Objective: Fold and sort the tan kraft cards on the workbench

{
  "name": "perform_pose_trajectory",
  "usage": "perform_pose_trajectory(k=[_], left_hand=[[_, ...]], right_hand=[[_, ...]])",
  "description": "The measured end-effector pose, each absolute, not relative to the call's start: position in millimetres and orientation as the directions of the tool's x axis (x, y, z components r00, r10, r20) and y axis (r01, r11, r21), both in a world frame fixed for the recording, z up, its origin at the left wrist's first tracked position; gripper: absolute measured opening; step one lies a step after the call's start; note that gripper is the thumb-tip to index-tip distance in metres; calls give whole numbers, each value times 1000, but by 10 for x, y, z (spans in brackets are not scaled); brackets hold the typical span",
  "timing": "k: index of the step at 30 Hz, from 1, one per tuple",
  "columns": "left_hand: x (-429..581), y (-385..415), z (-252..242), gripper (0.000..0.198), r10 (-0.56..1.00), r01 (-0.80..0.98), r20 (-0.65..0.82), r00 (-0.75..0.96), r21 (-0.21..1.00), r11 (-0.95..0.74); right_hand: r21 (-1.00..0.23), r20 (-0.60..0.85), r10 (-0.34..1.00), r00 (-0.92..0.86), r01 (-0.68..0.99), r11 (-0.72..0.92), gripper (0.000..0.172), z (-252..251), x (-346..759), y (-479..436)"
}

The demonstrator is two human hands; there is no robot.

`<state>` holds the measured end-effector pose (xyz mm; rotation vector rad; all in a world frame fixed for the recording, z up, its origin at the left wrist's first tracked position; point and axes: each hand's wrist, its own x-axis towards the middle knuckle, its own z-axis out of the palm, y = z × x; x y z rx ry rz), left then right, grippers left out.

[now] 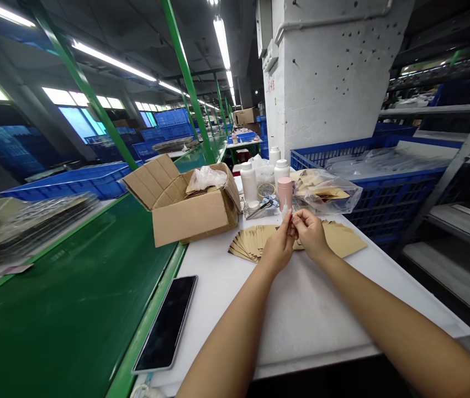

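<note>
Head view: the left hand (276, 250) and right hand (310, 233) are held together, fingertips pinched on a small white piece, too small to identify, just before a matte pink bottle (285, 194). Kraft-paper envelopes (255, 244) are fanned flat below on the white table (301, 315), edges exposed for separate lifting; a corrugated cardboard box (185, 213) stands open at left.

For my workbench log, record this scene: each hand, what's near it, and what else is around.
Left hand: fingertips just below a pink bottle; grip unclear
Right hand: fingertips meet the left hand's; grip unclear
Nearby: fanned kraft paper cards on a white table
Rest: cardboard box, smartphone, white bottle, blue crate
</note>
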<state>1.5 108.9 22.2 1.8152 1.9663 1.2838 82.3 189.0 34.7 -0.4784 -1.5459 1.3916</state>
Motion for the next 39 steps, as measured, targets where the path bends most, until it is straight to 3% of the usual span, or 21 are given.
perform_pose_trajectory(k=[8,16,29,35,39], left_hand=[[35,1092,230,53,870,707,428,-245,693,-142],[6,1101,203,54,875,738,416,-249,667,-107],[7,1068,255,54,889,801,388,-243,597,-42],[5,1115,187,49,856,734,434,-282,672,-99],[-5,1164,141,46,814,649,483,-321,739,-183]], right_hand=[[-912,400,820,-409,-265,312,26,335,824,1907],[-913,353,836,-420,-350,210,25,338,810,1877],[-921,365,854,-371,-279,272,23,349,814,1900],[-931,345,862,-371,-251,264,17,355,806,1914],[-931,364,858,-362,-137,337,15,297,794,1961]])
